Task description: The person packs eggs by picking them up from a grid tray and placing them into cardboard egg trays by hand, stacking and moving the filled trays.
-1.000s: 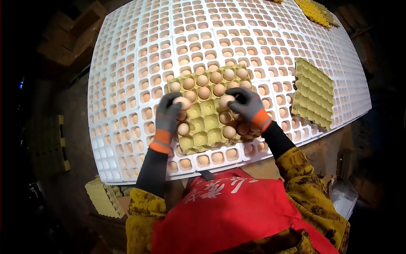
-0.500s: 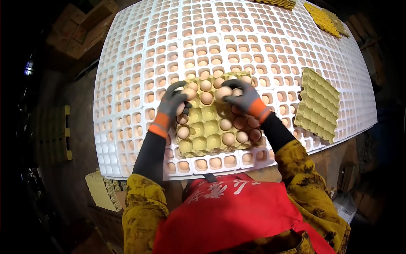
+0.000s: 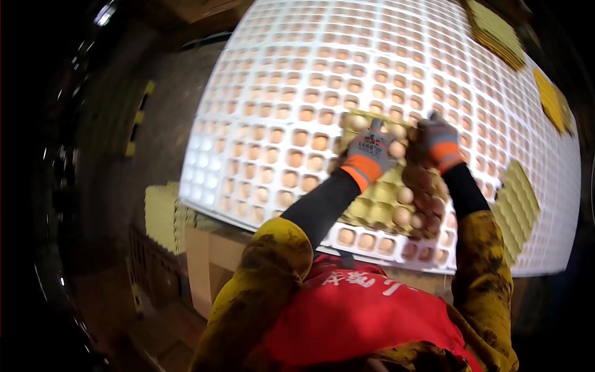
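A yellow-green pulp egg tray (image 3: pixel 367 208) lies on top of white trays, with eggs in its top and right cups and bare cups at its lower left. My left hand (image 3: pixel 374 150), in a grey glove with an orange cuff, is over the tray's upper left part. Its fingers mostly point down out of sight, and an egg (image 3: pixel 396 149) is right beside it. At the tray's upper right is my right hand (image 3: pixel 441 137), in a matching glove. Its fingers are curled and blurred; what they hold, if anything, is hidden. Shadow covers the eggs (image 3: pixel 421 180) below it.
White trays full of eggs (image 3: pixel 300 137) spread across the table, with bare cups (image 3: pixel 201 167) at the left corner. A pulp tray (image 3: pixel 517 208) lies at right, a stack of trays (image 3: pixel 496 34) at the far right and yellow trays (image 3: pixel 551 99) beyond. Cardboard boxes (image 3: pixel 214 260) stand below left.
The view has shifted, so the table sits further right. My left hand has moved from the tray's left edge inward over its upper cups. My right hand has moved toward the tray's right edge.
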Tool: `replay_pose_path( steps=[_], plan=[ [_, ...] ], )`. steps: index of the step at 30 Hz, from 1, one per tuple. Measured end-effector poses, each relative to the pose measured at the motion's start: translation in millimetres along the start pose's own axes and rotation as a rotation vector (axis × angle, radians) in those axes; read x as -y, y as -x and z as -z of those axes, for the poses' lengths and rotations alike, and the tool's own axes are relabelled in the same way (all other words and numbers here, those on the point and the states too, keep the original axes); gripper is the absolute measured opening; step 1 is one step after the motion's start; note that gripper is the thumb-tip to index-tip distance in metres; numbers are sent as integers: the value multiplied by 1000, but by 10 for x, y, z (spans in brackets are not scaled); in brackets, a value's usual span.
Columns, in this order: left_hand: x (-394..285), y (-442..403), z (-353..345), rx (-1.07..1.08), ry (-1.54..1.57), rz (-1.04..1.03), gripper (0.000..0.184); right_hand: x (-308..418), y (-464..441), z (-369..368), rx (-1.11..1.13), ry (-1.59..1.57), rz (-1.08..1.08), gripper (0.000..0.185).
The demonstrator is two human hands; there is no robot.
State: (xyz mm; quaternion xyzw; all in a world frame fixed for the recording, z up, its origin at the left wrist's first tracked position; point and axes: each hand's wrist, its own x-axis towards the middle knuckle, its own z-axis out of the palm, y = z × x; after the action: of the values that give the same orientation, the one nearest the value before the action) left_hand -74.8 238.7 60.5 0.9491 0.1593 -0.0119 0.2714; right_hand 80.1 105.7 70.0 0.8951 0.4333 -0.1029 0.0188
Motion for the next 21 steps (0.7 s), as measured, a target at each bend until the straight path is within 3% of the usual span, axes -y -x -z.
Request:
replay_pose_path(
  steps=[1, 2, 3, 4, 6, 7, 8, 9, 10, 12, 14, 15, 17, 19, 21],
  plan=[
    [157, 174, 75, -157, 141, 14, 55, -232, -8, -108, -238, -169, 95, 40],
    [363, 351, 199, -277, 248, 3, 51, -252, 86, 22, -181, -471, -2, 47],
    [620, 588, 357, -400, 354, -11, 47, -247, 185, 66, -23, -1036, -220, 48],
    [797, 917, 700, -417, 355, 96, 49, -145, 275, 158, 19, -1326, -164, 45],
    [1551, 1428, 1099, -532, 307, 117, 39, 3, 309, -114, 213, -1723, -195, 61],
    [2064, 1640, 1048, -614, 251, 36, 28, 185, 255, -236, 293, -1847, -69, 59],
    [2427, 1916, 1047, -685, 384, 235, 33, 528, 200, -383, 224, -1887, -190, 55],
    [2791, 2191, 1046, -773, 533, 423, 38, 1278, 99, -62, 163, -1773, -90, 50],
    [3042, 2406, 1072, -901, 295, 435, 42, 1601, -91, -150, 280, -1594, 27, 47],
    [3207, 2555, 1327, -820, 112, 531, 45, 2553, -289, 81, 507, -1368, 148, 48],
    [3531, 2524, 1356, -801, 48, 553, 51, 3355, -489, -2, 243, -1113, 604, 46],
    [3534, 2456, 1413, -686, -11, 666, 51, 3662, -620, -105, 239, -940, 664, 47],
    [3799, 2362, 1257, -642, -227, 576, 49, 4184, -711, -151, 125, -669, 694, 47],
    [3739, 2282, 1384, -417, -312, 709, 46, 4550, -835, -201, 47, -328, 745, 44],
    [3863, 2301, 1358, -471, -198, 709, 43, 4710, -932, -445, -50, -163, 764, 41]
  ],
)
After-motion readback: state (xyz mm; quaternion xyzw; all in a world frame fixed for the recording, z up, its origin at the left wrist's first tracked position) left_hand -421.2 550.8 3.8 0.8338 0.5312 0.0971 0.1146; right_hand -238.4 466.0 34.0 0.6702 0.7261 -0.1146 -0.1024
